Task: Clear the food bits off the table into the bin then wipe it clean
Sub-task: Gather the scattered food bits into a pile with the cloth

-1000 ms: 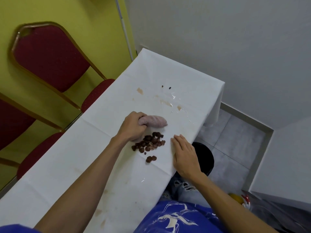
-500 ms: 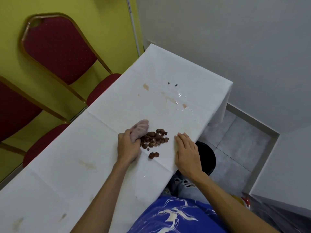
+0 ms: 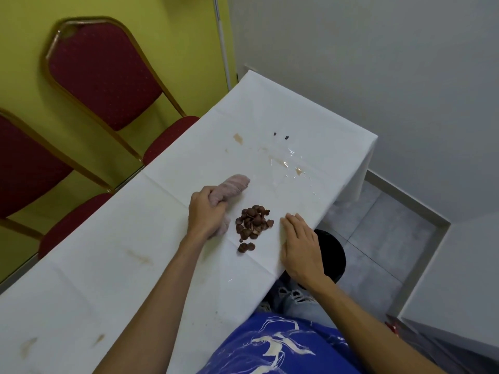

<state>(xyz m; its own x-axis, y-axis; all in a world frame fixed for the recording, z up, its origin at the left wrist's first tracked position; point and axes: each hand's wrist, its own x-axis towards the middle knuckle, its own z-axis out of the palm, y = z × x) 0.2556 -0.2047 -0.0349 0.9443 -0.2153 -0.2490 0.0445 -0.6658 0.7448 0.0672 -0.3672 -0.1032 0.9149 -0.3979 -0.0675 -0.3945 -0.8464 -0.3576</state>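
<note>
Lying in a brown heap near the right edge of the table (image 3: 135, 279), the food bits (image 3: 253, 221) sit between both hands. The left hand (image 3: 206, 211) clenches a rolled pinkish cloth (image 3: 233, 187) just beside them; the right hand (image 3: 299, 244) rests flat, fingers straight, at the edge (a black bin (image 3: 333, 255) stands below). Wet stains (image 3: 286, 164) glisten farther along.

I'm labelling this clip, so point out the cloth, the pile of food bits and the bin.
cloth (image 3: 234, 185): head view, on its free rolled end.
pile of food bits (image 3: 252, 221): head view, middle of the main heap.
bin (image 3: 334, 255): head view, on its visible black right part.
</note>
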